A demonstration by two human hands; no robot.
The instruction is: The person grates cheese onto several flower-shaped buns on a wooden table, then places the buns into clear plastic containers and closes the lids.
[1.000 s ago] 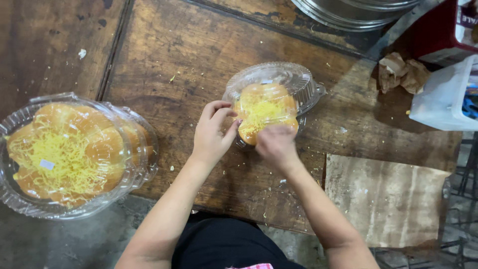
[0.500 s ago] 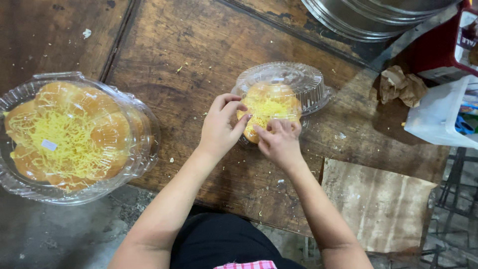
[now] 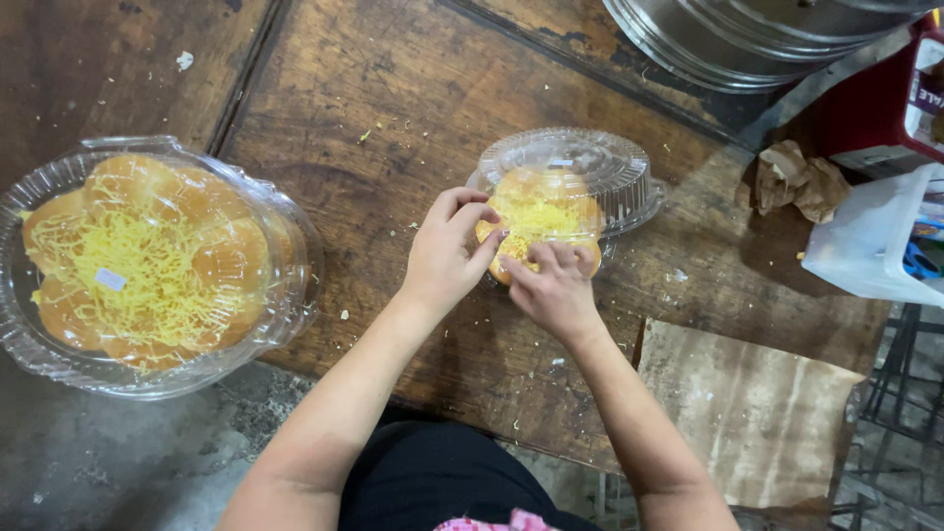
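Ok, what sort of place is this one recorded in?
Probably a small bakery or food-packing workspace, not a home kitchen. Both hands, left hand and right hand, work at a cheese-topped bun in a clear plastic container on a worn wooden table, with a larger packed container and big metal pans nearby.

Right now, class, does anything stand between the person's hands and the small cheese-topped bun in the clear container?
Nothing visible does. The left hand and right hand already touch the bun at its near edge; the clear lid is hinged open behind it.

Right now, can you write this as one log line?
left hand: on small bun | right hand: on small bun | clear lid: open behind | large packed bread: left
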